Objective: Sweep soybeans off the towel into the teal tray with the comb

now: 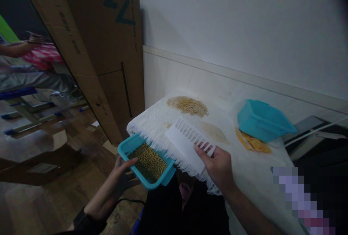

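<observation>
My left hand (122, 177) grips a small teal tray (127, 147) filled with greenish beans, held just below the fringed edge of the white cloth-covered table (252, 170). My right hand (217, 162) holds a white slotted scraper (185, 139) lying flat on the cloth near that edge. A pile of tan beans (187, 105) lies farther back on the cloth. A thin pale patch of grains (214, 133) lies just past the scraper.
An upturned teal tray (263, 120) rests on yellow pieces (254, 142) at the table's right. A tall cardboard box (106, 46) leans at the left against the wall. Another person's arm (16, 48) shows far left above a wooden floor.
</observation>
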`<state>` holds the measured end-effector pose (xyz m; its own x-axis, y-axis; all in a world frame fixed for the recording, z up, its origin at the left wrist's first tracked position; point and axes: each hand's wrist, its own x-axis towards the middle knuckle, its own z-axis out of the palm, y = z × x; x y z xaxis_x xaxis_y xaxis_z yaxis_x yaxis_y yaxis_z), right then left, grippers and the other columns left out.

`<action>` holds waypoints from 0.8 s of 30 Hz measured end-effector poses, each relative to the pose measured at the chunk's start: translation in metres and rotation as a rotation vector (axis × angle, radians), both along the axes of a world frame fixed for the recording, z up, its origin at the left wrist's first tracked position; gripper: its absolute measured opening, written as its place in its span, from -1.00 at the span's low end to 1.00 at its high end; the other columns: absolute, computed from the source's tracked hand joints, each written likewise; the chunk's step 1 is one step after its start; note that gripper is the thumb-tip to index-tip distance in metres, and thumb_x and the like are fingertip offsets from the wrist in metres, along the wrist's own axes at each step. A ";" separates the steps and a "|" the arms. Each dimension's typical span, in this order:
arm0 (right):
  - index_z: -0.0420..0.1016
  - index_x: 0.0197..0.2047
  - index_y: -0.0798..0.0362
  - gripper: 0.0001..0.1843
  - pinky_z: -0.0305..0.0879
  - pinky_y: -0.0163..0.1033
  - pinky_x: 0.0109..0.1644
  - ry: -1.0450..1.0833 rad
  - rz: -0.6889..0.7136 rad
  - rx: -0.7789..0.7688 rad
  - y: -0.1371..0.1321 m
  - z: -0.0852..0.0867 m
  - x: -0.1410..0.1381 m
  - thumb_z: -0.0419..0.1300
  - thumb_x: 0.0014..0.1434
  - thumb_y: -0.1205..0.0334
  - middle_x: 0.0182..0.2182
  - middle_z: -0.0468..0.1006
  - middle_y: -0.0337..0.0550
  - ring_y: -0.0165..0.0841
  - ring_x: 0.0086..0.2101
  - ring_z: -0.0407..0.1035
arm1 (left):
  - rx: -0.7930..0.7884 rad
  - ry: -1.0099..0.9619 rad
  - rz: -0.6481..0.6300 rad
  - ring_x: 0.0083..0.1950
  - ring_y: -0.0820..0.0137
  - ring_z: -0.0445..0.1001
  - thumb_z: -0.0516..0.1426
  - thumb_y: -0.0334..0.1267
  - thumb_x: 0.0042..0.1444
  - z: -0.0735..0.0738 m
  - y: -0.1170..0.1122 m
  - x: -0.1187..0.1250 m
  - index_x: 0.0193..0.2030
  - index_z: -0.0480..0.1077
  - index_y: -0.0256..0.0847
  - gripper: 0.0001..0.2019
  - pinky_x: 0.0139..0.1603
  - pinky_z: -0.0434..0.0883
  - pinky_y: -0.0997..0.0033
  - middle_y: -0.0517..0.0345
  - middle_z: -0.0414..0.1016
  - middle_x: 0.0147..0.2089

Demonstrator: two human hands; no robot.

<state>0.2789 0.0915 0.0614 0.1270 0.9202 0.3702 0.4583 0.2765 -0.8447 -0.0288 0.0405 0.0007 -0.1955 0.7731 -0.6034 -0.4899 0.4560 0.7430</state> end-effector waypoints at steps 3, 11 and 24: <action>0.83 -0.30 0.06 -0.62 0.61 -0.11 -0.34 -0.003 -0.057 -0.016 0.014 -0.004 0.024 0.45 0.15 -0.11 -0.41 0.81 -0.02 -0.05 -0.41 0.70 | -0.010 0.004 0.001 -0.05 -0.01 0.81 0.56 -0.15 0.03 0.001 0.000 0.000 0.41 0.25 0.12 -0.13 0.13 0.72 -0.23 -0.08 0.67 0.16; 0.85 -0.23 0.07 -0.54 0.60 -0.10 -0.31 -0.095 -0.141 -0.002 0.040 -0.003 0.055 0.44 0.13 -0.19 -0.36 0.83 0.00 -0.01 -0.36 0.73 | 0.029 0.021 -0.026 -0.03 -0.03 0.81 0.57 -0.08 0.02 -0.004 -0.002 -0.002 0.41 0.27 0.08 -0.13 0.04 0.75 -0.19 -0.06 0.68 0.11; 0.79 -0.34 0.05 -0.58 0.52 -0.14 -0.35 -0.115 -0.075 0.032 0.032 0.004 0.009 0.34 0.18 -0.14 -0.46 0.77 -0.03 -0.08 -0.46 0.66 | -0.007 0.003 0.025 -0.06 0.00 0.82 0.56 -0.17 0.01 0.001 0.000 0.002 0.36 0.30 0.09 -0.17 0.12 0.73 -0.22 -0.08 0.68 0.16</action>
